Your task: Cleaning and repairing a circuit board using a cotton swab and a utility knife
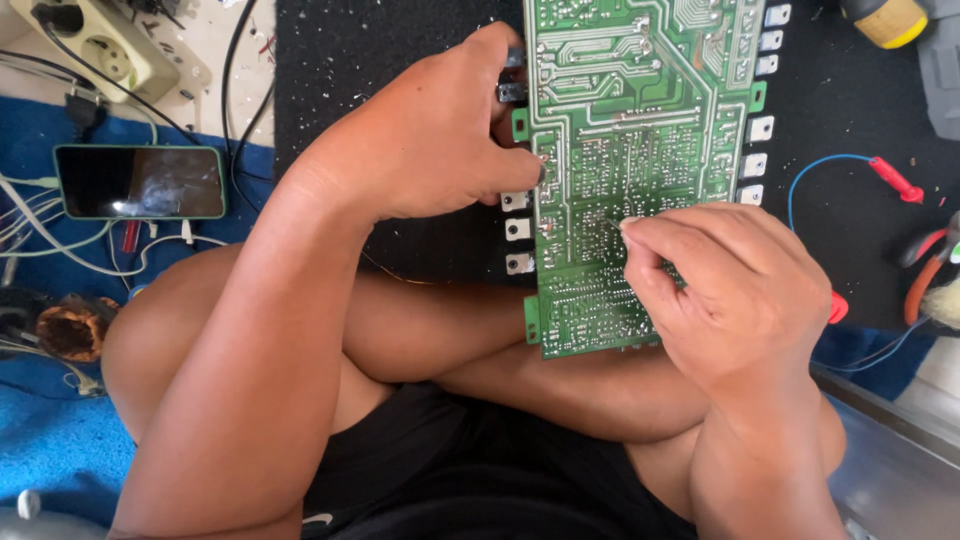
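Black mat (400, 60) covered the floor, blue cloth (50, 440) at left. Person sat cross-legged; green circuit board (630, 130) lay solder side up across mat and knees. Left hand (430, 140) gripped board's left edge. Right hand (730, 285) rested on lower board, fingers pinched shut; held item too small to tell. Phone (140, 181) lay far left; red-handled pliers (925, 270) right.

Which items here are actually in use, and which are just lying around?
In use:
- green circuit board, solder side up
- left hand gripping the board's left edge
- right hand pinched at the board's surface; anything it holds is too small to tell

Lying about:
- phone
- power strip
- red-handled pliers
- blue lead with red clip
- copper coil
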